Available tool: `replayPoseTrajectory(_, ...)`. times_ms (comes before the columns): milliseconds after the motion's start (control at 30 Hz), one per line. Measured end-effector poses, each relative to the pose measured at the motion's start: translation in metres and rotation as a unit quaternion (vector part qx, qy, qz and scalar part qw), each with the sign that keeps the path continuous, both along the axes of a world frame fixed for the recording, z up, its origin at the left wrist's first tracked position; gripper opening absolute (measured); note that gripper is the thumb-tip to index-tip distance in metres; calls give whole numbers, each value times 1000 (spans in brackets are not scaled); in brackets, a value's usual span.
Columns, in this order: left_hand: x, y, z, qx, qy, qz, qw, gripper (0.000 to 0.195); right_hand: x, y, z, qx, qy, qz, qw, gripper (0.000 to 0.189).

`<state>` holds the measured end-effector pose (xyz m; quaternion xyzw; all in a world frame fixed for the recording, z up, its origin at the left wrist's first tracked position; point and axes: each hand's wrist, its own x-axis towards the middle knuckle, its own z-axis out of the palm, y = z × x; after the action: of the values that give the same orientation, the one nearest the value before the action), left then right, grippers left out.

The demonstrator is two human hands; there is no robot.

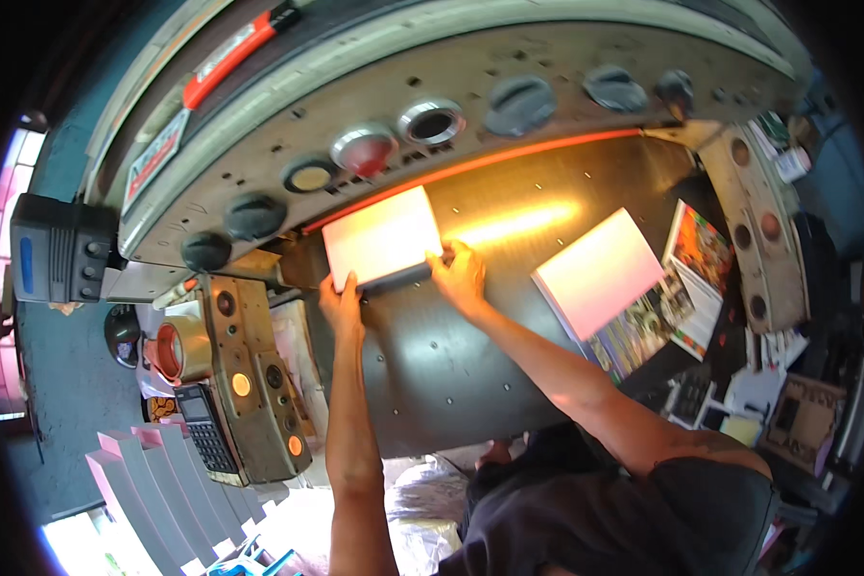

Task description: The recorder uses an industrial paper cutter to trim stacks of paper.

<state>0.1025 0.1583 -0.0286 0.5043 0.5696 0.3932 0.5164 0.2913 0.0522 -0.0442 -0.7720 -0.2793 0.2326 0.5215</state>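
Observation:
A stack of pale paper sheets [383, 234] lies on the dark metal bed [432, 381] of what looks like a paper-cutting machine, its far edge against an orange-red strip. My left hand [343, 306] holds the stack's near left corner, thumb on top. At the near right corner, my right hand [463, 279] grips the same stack, also with the thumb on top. Strong lamp glare washes out the upper sheet. To the right of my right hand lies a second, pinkish paper stack [601, 277], resting partly on printed sheets [630, 338].
The machine's front panel [461, 86] carries knobs and a red button [364, 150]. On the left are a side control box [259, 381], a roll of tape [181, 349], a calculator [205, 425] and tall paper stacks [165, 489]. Colourful leaflets [698, 252] lie at right.

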Motion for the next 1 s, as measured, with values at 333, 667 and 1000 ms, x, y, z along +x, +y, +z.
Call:
replayPoseTrajectory(333, -160, -238, 19, -10, 34, -9, 999, 42, -128, -223, 37, -5, -11, 59, 998, 31)
replayPoseTrajectory(667, -155, -273, 63, 304, 351, -40, 885, 53, -71, -257, 10, -20, 60, 62, 996, 29)
replayPoseTrajectory(1000, 65, -242, 55, -56, 15, -383, 922, 61, 205, -324, 35, -37, -61, -245, 967, 46)
